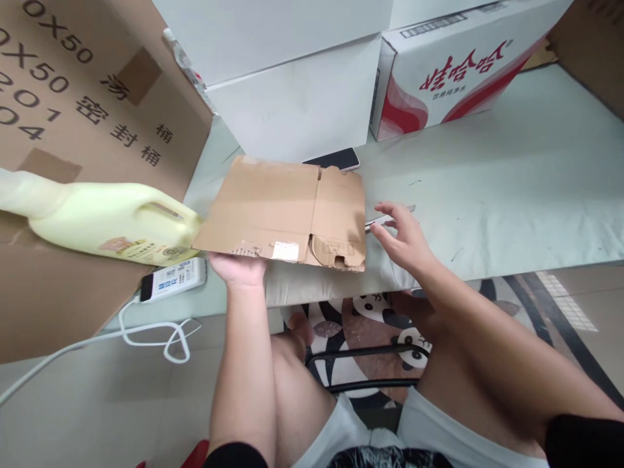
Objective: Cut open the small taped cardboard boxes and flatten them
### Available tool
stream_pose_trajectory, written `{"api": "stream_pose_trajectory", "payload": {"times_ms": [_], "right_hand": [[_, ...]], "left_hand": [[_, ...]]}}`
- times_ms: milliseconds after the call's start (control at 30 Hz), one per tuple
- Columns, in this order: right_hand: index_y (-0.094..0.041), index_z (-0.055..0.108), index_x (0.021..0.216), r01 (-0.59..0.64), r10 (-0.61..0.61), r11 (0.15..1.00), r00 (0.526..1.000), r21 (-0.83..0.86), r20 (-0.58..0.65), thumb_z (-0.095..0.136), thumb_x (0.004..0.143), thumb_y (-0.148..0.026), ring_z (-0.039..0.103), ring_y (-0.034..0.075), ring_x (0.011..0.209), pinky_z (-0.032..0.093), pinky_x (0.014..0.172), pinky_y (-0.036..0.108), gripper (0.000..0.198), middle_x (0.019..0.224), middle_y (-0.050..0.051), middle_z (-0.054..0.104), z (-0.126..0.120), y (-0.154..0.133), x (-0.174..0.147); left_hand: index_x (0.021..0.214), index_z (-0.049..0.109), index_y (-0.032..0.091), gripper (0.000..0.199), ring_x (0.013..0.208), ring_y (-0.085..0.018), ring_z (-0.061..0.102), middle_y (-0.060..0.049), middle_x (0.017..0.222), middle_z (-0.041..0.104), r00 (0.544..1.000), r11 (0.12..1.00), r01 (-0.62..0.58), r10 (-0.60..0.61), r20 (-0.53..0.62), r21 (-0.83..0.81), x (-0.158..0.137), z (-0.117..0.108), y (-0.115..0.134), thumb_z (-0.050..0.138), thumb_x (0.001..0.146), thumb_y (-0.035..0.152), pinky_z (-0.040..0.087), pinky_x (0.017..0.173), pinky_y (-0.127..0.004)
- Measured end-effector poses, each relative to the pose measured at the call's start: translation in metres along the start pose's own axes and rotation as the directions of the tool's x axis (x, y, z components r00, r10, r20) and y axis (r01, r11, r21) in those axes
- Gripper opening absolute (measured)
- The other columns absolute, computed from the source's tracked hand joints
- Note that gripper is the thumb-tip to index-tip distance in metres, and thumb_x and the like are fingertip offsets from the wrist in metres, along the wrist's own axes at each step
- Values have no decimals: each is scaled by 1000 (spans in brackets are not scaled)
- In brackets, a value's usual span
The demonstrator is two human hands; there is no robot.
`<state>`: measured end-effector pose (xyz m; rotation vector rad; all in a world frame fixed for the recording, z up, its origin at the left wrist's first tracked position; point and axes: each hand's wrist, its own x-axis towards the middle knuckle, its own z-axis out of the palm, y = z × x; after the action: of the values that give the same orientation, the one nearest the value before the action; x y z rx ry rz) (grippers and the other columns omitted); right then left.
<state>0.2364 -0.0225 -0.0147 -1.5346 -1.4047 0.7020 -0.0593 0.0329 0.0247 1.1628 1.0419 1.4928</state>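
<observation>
My left hand (238, 268) grips a folded piece of brown cardboard (273, 201) by its near left edge. The palm is under the sheet and most of the fingers are hidden. The cardboard is tilted, with a crease, torn spots along the near edge and a small white label. To its right, my right hand (402, 237) has thumb and forefinger apart around a slim silver-grey tool (389, 219) that looks like a box cutter. That tool lies by the table surface, partly covered by the fingers; its left end reaches the cardboard's edge.
A dark phone (336, 159) lies behind the cardboard. On the left are a pale yellow bottle (112, 218), a white power strip (175, 279) with its cable, and a large carton (121, 84). White boxes (302, 97) and a red-and-white carton (448, 71) line the back of the green-covered table (526, 195).
</observation>
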Motion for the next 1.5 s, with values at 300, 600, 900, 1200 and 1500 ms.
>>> {"api": "stream_pose_trajectory", "payload": {"times_ms": [300,600,900,1200,1500], "right_hand": [[-22,63,108,-564,340,589,823,579,456,69,87,-49,73,20,81,64,72,34,35,97,8,74,14,-12,-6],[-26,60,101,-496,432,516,854,698,288,76,75,-27,71,15,84,61,63,24,31,101,0,75,20,-18,-4],[-31,52,124,-163,197,839,980,520,-11,68,82,-33,62,23,128,51,112,45,44,134,5,66,21,4,-2],[-27,62,107,-245,201,715,969,655,143,78,76,-47,71,25,107,59,96,44,40,113,4,74,20,-5,-9],[-27,64,109,-19,147,791,976,612,-159,73,84,-51,71,22,102,60,94,42,36,112,4,74,22,-3,-9]], "left_hand": [[124,69,30,65,141,-33,53,-7,133,71,996,958,0,-25,-85,-286,-4,6,-4,49,83,78,50,112,-46],[119,68,22,64,131,-36,60,-14,129,70,969,822,211,-249,-1,-529,-6,7,-3,52,83,72,56,97,-45],[108,68,19,23,92,-20,74,-6,101,78,806,786,409,-550,-221,-464,4,13,-11,64,85,18,61,77,-29],[104,70,20,14,85,-15,74,-3,98,79,803,841,298,-476,-357,-451,10,7,-17,66,94,28,61,70,-23],[105,64,28,30,113,-20,69,-4,126,70,789,916,296,-393,-471,-270,8,4,-28,79,80,25,56,86,-29]]}}
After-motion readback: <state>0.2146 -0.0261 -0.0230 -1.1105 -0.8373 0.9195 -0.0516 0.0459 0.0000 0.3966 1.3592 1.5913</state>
